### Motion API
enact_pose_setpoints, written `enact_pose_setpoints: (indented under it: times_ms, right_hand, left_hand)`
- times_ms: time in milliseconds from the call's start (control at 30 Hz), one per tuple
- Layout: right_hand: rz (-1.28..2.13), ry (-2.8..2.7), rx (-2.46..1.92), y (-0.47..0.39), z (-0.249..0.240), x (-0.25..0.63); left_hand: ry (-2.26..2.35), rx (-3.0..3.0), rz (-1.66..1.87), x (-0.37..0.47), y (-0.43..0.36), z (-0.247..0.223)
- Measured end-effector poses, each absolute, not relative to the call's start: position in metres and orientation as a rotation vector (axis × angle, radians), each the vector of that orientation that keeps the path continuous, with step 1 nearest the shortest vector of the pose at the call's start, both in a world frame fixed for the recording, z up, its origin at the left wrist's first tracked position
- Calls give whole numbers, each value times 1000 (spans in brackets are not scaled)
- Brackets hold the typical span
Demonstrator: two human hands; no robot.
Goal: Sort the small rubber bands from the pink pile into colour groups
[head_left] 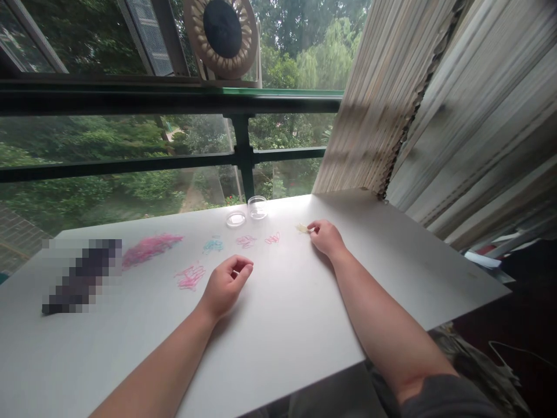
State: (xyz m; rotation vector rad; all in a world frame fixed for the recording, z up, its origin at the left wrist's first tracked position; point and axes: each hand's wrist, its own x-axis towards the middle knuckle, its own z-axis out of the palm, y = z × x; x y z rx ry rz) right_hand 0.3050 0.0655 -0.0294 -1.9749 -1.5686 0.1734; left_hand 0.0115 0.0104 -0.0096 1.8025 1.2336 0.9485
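Note:
My right hand [326, 237] reaches over the table with thumb and fingertips closed at a small pile of thin pale yellow bands [301, 229], touching its right edge. My left hand [228, 284] rests near the middle of the table, fingers curled in and thumb against the forefinger, with nothing visible in it. Just left of it lies a loose pile of pink bands [190, 277]. Beyond are a light blue pile [213, 244], a pale pink pile [246, 241] and a small pink pile [272, 238]. The bands look like little rubber loops.
A larger mixed pink and bluish heap [152, 249] lies at the left beside a pixelated dark shape [85, 278]. At the back edge are a clear round container [257, 208] and a clear lid [236, 219]. A fan [223, 38], railing [174, 103] and curtain [369, 104] stand behind the white table [278, 348].

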Motion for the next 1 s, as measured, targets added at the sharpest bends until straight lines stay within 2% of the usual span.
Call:
enact_pose_setpoints:
  times_ms: [1000]
  right_hand:
    - [171, -1474, -1819, 71, -35, 304]
  left_hand:
    - [1203, 1820, 962, 12, 11, -10]
